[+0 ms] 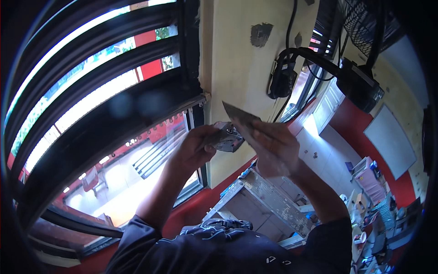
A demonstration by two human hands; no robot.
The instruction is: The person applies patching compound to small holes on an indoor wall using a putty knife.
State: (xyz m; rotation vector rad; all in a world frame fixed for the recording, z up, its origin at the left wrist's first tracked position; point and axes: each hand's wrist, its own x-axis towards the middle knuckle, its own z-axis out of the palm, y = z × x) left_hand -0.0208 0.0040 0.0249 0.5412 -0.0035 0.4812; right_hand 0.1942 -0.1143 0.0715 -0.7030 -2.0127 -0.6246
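Observation:
My left hand (196, 146) grips a small grey, smeared plate (226, 141) with some dark material on it, held in front of the cream wall. My right hand (278, 146) is closed round a wide, flat metal scraper (239, 114), slightly blurred, whose blade is angled up to the left just over the plate. Whether the blade touches the plate I cannot tell. My right fingers hide the scraper's handle.
Black window bars (91, 96) fill the left. The cream wall (232, 59) has dark patches. Black cabled fixtures (356, 86) and a wire fan cage (356, 18) are at upper right. Below stands a paint-spotted ladder or scaffold (269, 201); a cluttered table (378, 223) is at lower right.

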